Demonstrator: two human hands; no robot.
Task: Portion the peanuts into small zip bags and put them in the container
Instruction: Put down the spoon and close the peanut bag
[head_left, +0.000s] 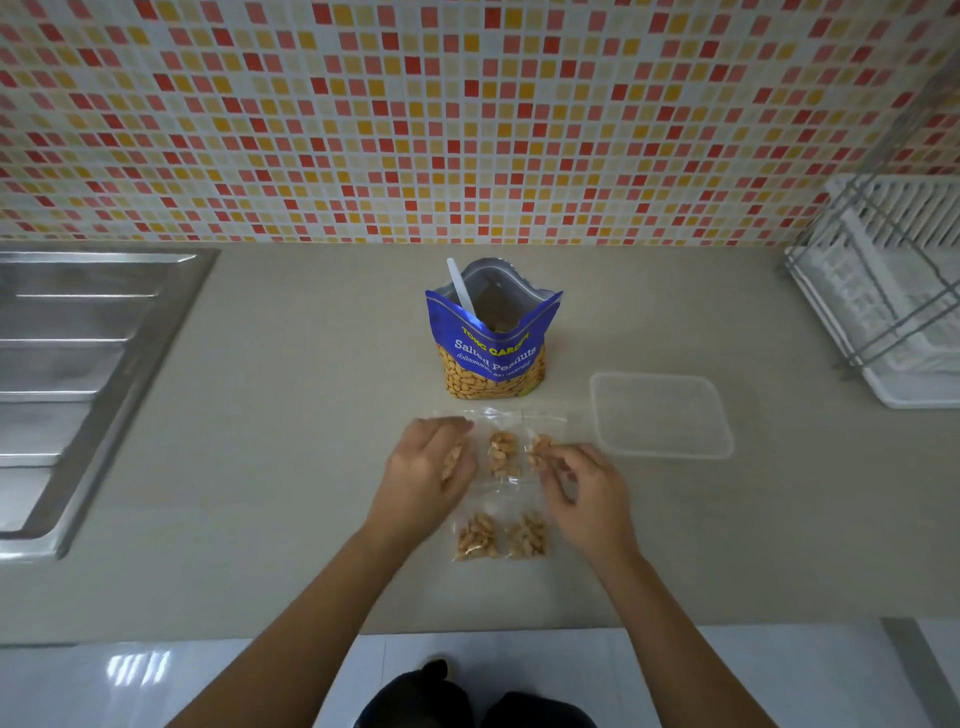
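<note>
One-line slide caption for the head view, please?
Both hands, left hand and right hand, gather filled zip bags before the open peanut bag, beside the empty container.

Your two bare forearms reaching forward and converging, your left hand (428, 462) lying palm-down with fingers loosely spread, your right hand (582, 486) curling its fingers inward, fingertips pinching.

I see a tan counter (260, 467). On it stands an open blue peanut bag (493, 353). Near it lie five little bags of peanuts (501, 454), close together. A clear plastic container (662, 415) sits to their right.
</note>
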